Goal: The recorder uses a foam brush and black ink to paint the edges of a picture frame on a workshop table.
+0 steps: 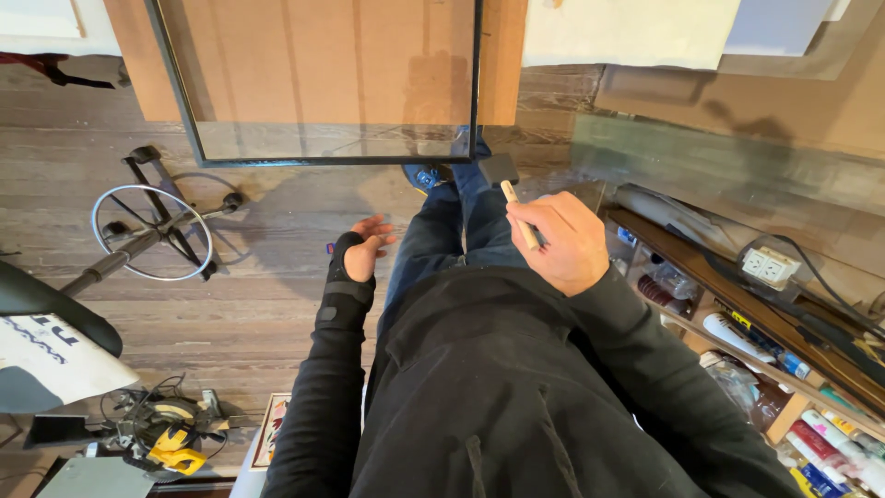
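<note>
1. At nine o'clock a stool base with a chrome foot ring (152,231) stands on the wood floor (267,304), well apart from the person's legs; bare planks lie open between them.
2. At seven o'clock a yellow-and-black power tool (175,447) sits in a tangle of cords near the bottom edge.
3. At twelve o'clock a black-framed glass pane (323,83) stands on the floor against brown cardboard, its lower edge just ahead of the blue shoe (426,175).
4. The left hand (364,247), in a black wrist brace, hangs loosely open, fingers half curled, holding nothing, beside the left thigh.
5. The right hand (560,242) is closed around a wooden pencil-like stick (519,215), whose tip points toward eleven o'clock above the right thigh.
6. At three to four o'clock a wooden shelf (737,304) with tubes and bottles crowds the right side; a white power outlet box (771,266) sits on top.
</note>
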